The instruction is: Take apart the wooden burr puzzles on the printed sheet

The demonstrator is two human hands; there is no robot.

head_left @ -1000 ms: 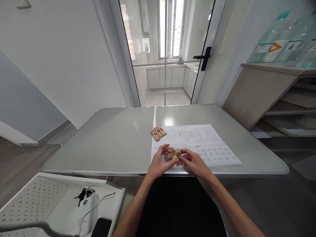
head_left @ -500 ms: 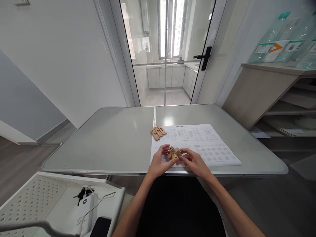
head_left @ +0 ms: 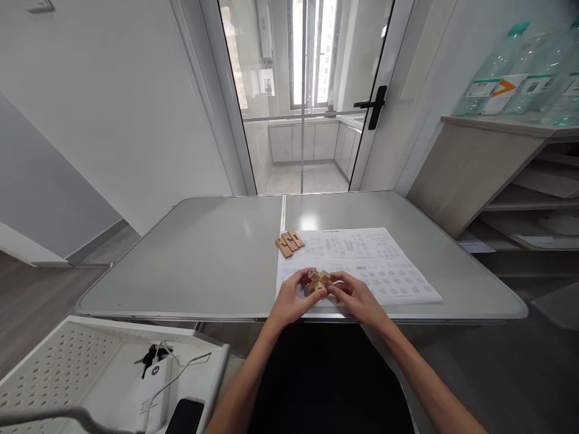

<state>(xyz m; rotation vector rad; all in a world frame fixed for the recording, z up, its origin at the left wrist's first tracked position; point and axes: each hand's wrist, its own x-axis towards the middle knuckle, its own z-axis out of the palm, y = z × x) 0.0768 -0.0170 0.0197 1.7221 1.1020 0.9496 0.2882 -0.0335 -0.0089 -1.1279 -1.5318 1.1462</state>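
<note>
Head view, lower centre of the frame: a wooden block cluster point(head_left: 319, 279) sits between the left hand point(head_left: 288, 299) and the right hand point(head_left: 360, 298), over the near part of a printed sheet point(head_left: 398, 284). Both hands are partly closed, fingers curled round opposite sides and thumbs at the near side, so each has hold of it; this two-sided hold probably keeps the crossing pieces from slipping apart. The sheet lies spread on the table point(head_left: 217, 259), presumably so its diagrams can be seen, and the flat wooden pieces point(head_left: 290, 243) rest at its upper-left corner, likely to stay clear of the fingers. Compared with half a second ago, the left fingers have shifted slightly and the cluster's marked top block looks a little turned; the flat pieces and sheet lie unchanged.
</note>
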